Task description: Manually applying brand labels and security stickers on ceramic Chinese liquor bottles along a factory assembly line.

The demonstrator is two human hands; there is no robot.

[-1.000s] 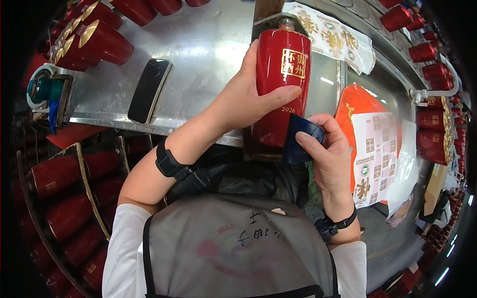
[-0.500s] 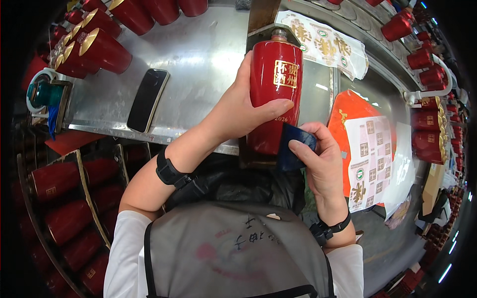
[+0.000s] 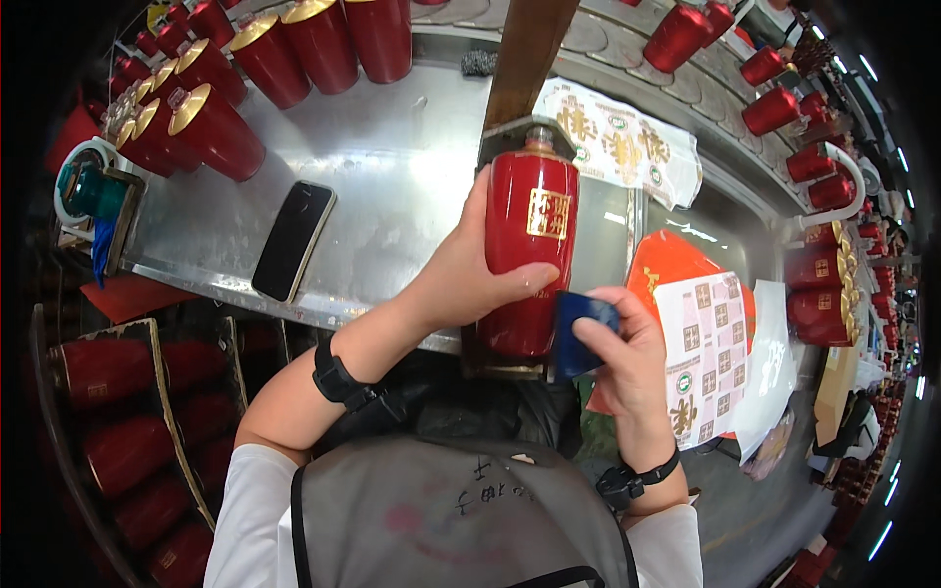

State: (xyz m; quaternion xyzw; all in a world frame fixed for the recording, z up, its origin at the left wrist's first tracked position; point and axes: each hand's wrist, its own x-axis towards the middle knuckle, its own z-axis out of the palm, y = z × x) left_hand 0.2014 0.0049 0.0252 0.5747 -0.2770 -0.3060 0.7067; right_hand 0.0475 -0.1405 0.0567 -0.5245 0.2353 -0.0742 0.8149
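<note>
A red bottle (image 3: 521, 220) with a gold square emblem and a clear glass neck lies tilted in a holder (image 3: 502, 371) at the bench's front edge. My left hand (image 3: 480, 265) is wrapped round its left side, with the thumb across the lower front. Between the thumb and fingers of my right hand (image 3: 627, 348) is a thin, dark blue, flat scraper (image 3: 582, 335). Its left edge is at the bottle's lower right side; whether it presses on the surface I cannot tell. Beside the right hand lies a white decal sheet (image 3: 701, 343) with gold-brown prints.
A phone (image 3: 294, 241) lies on the metal bench (image 3: 392, 186). Several red bottles with gold shoulders (image 3: 216, 132) stand at the back left. Behind the holder rises a wooden post (image 3: 529, 64). Another decal sheet (image 3: 627, 147) and an orange sheet (image 3: 676, 260) lie right. Red bottles (image 3: 676, 39) line a conveyor.
The whole view has shifted, so bench and bottle appear lower. Both hands keep their holds, and the scraper stays beside the bottle's lower right side.
</note>
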